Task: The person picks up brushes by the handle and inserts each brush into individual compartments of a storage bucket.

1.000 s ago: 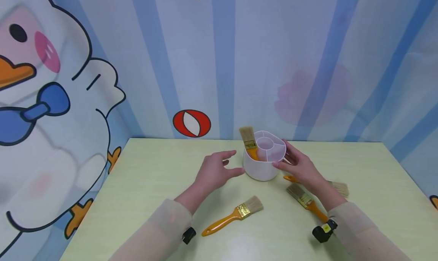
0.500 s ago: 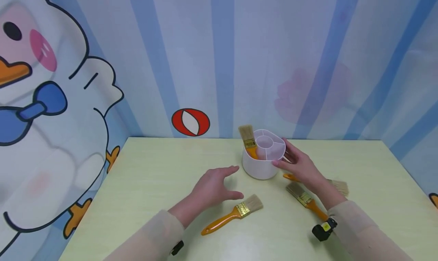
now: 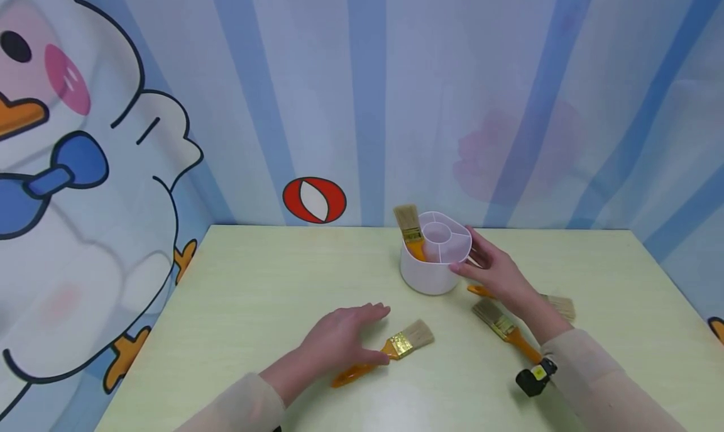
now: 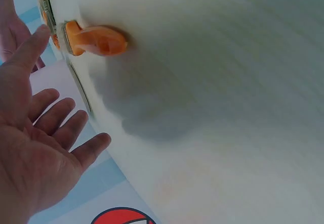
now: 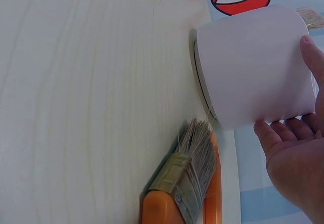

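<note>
A white round pen holder (image 3: 430, 278), divided inside around a central ring, stands near the back of the table. One paintbrush (image 3: 411, 229) leans in its left compartment, bristles up. My right hand (image 3: 500, 273) grips the holder's right side, thumb at the front and fingers behind; the right wrist view shows this hand on the white wall (image 5: 253, 67). With fingers spread, my left hand (image 3: 339, 337) hovers over the orange handle of another paintbrush (image 3: 411, 337) lying on the table. The left wrist view shows a gap between hand and handle (image 4: 101, 41).
Two more paintbrushes lie at the right: one (image 3: 502, 324) beside my right forearm, the other (image 3: 560, 306) partly hidden beneath that arm. A striped cartoon backdrop (image 3: 418, 105) rises directly behind the table's back edge.
My left hand has moved away from the pen holder, forward to back toward me and down to the left-hand paintbrush. My right hand keeps its hold on the pen holder, which stays in place.
</note>
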### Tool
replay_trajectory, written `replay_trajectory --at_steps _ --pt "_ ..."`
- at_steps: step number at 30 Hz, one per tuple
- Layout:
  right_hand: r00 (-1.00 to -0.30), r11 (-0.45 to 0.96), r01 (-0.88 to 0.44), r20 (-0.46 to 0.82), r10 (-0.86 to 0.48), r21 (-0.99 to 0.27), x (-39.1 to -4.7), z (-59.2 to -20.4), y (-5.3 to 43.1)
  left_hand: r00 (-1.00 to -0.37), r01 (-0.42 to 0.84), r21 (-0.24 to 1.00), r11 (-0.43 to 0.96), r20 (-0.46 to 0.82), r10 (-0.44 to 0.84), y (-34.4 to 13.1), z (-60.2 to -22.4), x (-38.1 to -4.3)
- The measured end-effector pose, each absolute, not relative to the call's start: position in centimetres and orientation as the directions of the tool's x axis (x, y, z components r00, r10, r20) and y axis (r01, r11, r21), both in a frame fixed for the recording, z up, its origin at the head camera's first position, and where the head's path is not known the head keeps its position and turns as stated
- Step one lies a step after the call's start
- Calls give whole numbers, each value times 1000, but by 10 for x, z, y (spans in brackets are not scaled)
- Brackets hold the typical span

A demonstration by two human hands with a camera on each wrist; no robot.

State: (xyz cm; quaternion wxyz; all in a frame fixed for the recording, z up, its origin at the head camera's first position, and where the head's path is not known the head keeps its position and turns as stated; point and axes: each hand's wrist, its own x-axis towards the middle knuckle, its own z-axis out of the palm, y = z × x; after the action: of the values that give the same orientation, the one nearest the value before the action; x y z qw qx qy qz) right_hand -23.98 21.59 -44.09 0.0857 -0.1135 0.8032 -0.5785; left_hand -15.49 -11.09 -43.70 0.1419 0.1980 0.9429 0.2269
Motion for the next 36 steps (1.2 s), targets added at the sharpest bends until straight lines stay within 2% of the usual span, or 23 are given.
replay_trajectory --at_steps 11,24,36 --pt "-961 311 -71 -18 -276 -948 -240 -442 217 -800 521 361 773 -107 590 -119 -452 -145" --pt "-960 311 -68 -23 -279 -948 -240 -442 216 -772 562 340 754 -111 626 -121 -464 -142" --pt "-961 321 -70 -22 -276 -944 -241 -442 217 -750 582 399 709 -73 657 -123 -465 -139"
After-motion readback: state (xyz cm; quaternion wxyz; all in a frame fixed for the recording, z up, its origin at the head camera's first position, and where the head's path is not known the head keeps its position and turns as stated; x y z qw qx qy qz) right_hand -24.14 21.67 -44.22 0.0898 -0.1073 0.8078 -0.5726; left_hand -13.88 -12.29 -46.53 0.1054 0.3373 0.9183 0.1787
